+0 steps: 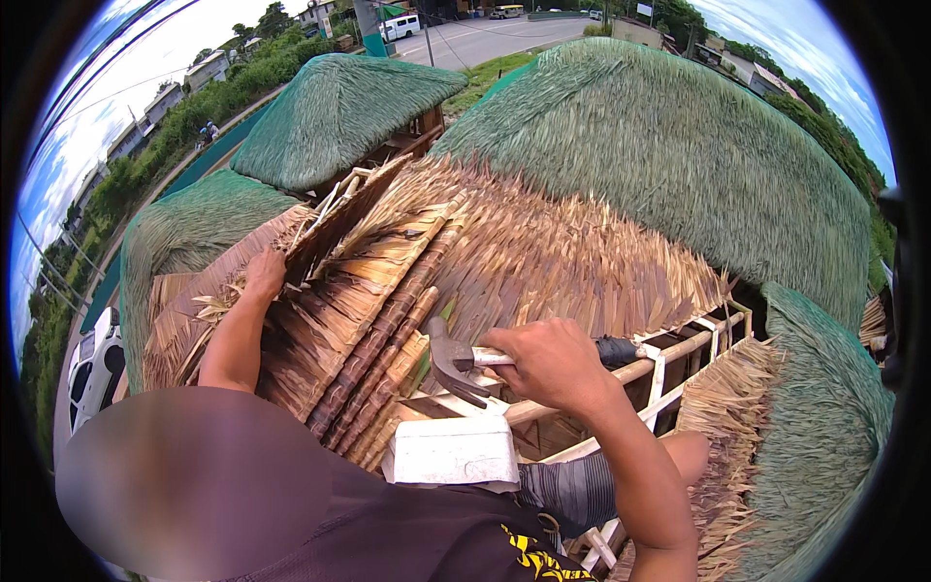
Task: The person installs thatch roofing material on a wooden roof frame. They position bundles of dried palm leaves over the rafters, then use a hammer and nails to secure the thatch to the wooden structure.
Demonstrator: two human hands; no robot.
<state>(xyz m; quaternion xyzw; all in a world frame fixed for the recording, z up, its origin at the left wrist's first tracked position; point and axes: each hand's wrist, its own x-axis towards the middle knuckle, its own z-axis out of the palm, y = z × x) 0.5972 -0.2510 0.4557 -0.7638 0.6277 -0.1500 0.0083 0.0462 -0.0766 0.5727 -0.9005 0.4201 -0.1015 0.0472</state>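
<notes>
My right hand (555, 361) is closed around the handle of a claw hammer (452, 361), raised over the roof with its head toward the left. My left hand (265, 274) reaches far to the left and grips the edge of a thatch panel (339, 218) standing tilted up from the roof; its fingertips are partly hidden. Between my hands lie several stacked dried-leaf thatch panels (373, 349) with ribbed edges. A white box-like container (456, 452) sits in front of my body, below the hammer.
Brown thatch (582, 257) covers the slope ahead. Exposed bamboo and pale wooden framing (659, 373) with open gaps runs to the right, near my bent knee (687, 456). Green-netted thatched roofs (669, 145) stand around. A road (495, 39) and a parked white vehicle (97, 364) lie below.
</notes>
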